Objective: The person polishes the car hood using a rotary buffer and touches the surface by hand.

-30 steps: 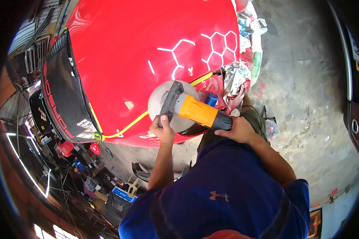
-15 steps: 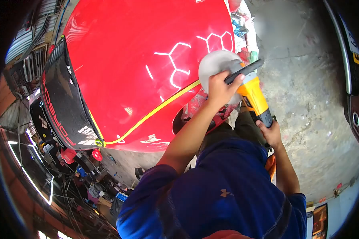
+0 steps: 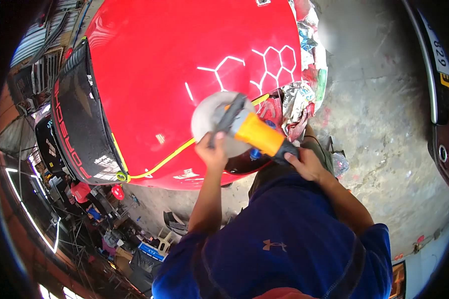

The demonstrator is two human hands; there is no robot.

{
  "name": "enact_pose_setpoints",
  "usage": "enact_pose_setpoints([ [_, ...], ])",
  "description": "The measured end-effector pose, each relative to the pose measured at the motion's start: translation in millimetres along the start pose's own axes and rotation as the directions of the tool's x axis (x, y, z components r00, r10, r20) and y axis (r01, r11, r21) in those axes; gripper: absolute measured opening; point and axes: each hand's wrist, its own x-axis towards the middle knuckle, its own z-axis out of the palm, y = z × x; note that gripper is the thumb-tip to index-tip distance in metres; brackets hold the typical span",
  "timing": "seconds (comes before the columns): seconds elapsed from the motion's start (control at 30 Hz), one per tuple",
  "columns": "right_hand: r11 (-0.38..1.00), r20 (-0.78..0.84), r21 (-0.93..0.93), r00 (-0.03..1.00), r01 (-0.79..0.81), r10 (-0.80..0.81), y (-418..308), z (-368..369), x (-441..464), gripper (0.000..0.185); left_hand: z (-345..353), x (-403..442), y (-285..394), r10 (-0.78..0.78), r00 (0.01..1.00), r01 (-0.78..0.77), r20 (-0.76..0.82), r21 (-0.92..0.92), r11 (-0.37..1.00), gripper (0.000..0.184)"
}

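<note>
A yellow and black car polisher (image 3: 258, 135) with a round whitish pad (image 3: 203, 115) lies over the near edge of a glossy red car hood (image 3: 174, 65). My left hand (image 3: 212, 152) is closed on the lower end of its black front handle, beside the pad. My right hand (image 3: 307, 164) grips the black rear end of the tool. Part of the pad is hidden by the handle, and the tool is slightly blurred. Yellow masking tape (image 3: 169, 160) runs along the hood's edge and passes under the pad.
A dark windshield banner (image 3: 71, 134) covers the car's left end. Crumpled plastic sheeting (image 3: 304, 99) lines the hood's front edge. Another vehicle with a license plate (image 3: 440, 55) stands at the right, across the concrete floor (image 3: 379, 119). A person in red (image 3: 80, 192) is far left.
Both hands have carried the polisher left across the hood, toward the windshield side. The tool has turned to lie more sideways, and the sheeting at the front shows more.
</note>
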Motion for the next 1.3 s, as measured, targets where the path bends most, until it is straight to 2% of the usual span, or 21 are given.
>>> enact_pose_setpoints([
  [0.03,1.000,0.045,-0.014,0.999,0.022,-0.021,-6,5,5,0.051,-11,-5,-3,-0.013,0.997,0.010,-0.073,-0.031,0.999,0.049],
  [0.07,1.000,0.082,0.009,0.996,-0.018,0.017,-2,13,10,0.050,-21,-9,-21,-0.024,0.991,0.002,-0.135,-0.160,0.987,0.053],
  [0.13,0.993,0.162,0.055,0.983,-0.101,0.090,9,32,21,0.050,-34,-12,-29,-0.028,0.978,-0.001,-0.209,-0.138,0.990,0.055],
  [0.23,0.995,0.157,-0.035,0.983,-0.094,0.098,7,24,23,0.048,-35,-12,-40,-0.013,0.977,-0.021,-0.214,-0.153,0.988,0.054],
  [0.33,0.994,0.101,-0.044,0.989,-0.105,0.109,10,-1,18,0.047,-7,-6,-34,0.025,0.987,-0.045,-0.159,-0.123,0.991,0.054],
  [0.37,0.994,0.069,-0.037,0.992,-0.106,0.108,13,-11,15,0.047,5,-3,-26,-0.007,0.992,-0.011,-0.130,-0.138,0.990,0.052],
  [0.4,0.988,0.041,0.021,0.988,-0.152,0.151,19,-21,13,0.046,18,1,-19,-0.030,0.994,0.020,-0.108,-0.092,0.996,0.047],
  [0.47,0.961,-0.002,0.143,0.971,-0.236,0.239,34,-41,5,0.046,51,17,-4,0.055,0.998,-0.057,-0.043,-0.051,0.997,0.047],
  [0.53,0.917,-0.076,0.320,0.959,-0.237,0.274,43,-61,-5,0.049,91,31,19,0.049,0.998,-0.046,0.034,-0.079,0.996,0.048],
  [0.6,0.864,-0.191,0.452,0.922,-0.223,0.338,51,-75,-13,0.052,127,48,24,0.127,0.981,-0.116,0.145,-0.080,0.990,0.050],
  [0.67,0.880,-0.179,0.417,0.929,-0.228,0.325,65,-91,-20,0.054,163,60,38,0.125,0.968,-0.094,0.218,-0.148,0.985,0.052],
  [0.8,0.871,-0.164,0.442,0.936,-0.213,0.312,92,-99,-28,0.057,195,66,50,0.155,0.943,-0.129,0.296,-0.107,0.986,0.054],
  [0.9,0.884,-0.153,0.392,0.930,-0.254,0.334,88,-93,-31,0.054,184,60,49,0.181,0.940,-0.168,0.290,-0.068,0.983,0.049],
  [1.0,0.879,-0.168,0.409,0.926,-0.246,0.338,66,-67,-26,0.051,140,51,40,0.166,0.950,-0.153,0.263,-0.070,0.986,0.046],
  [1.07,0.903,-0.134,0.345,0.939,-0.255,0.316,49,-48,-19,0.052,102,40,15,0.113,0.972,-0.109,0.208,-0.028,0.994,0.044],
  [1.13,0.936,-0.061,0.258,0.963,-0.240,0.264,43,-29,-7,0.052,66,26,7,0.132,0.988,-0.130,0.082,-0.037,0.991,0.049],
  [1.2,0.992,-0.041,-0.033,0.992,-0.122,0.121,48,-8,10,0.050,26,13,-14,0.117,0.993,-0.116,-0.004,0.025,0.993,0.053],
  [1.23,0.991,0.014,-0.065,0.993,-0.120,0.121,22,-7,10,0.048,10,6,-27,0.053,0.998,-0.055,-0.045,-0.052,0.997,0.053],
  [1.27,0.991,0.001,-0.135,1.000,0.022,-0.022,36,9,20,0.047,-3,-1,-39,-0.014,0.997,0.004,-0.080,-0.131,0.991,0.054],
  [1.3,0.986,0.028,-0.159,0.999,0.042,-0.038,32,13,22,0.048,-14,-6,-46,-0.022,0.995,0.007,-0.098,-0.155,0.988,0.055],
])
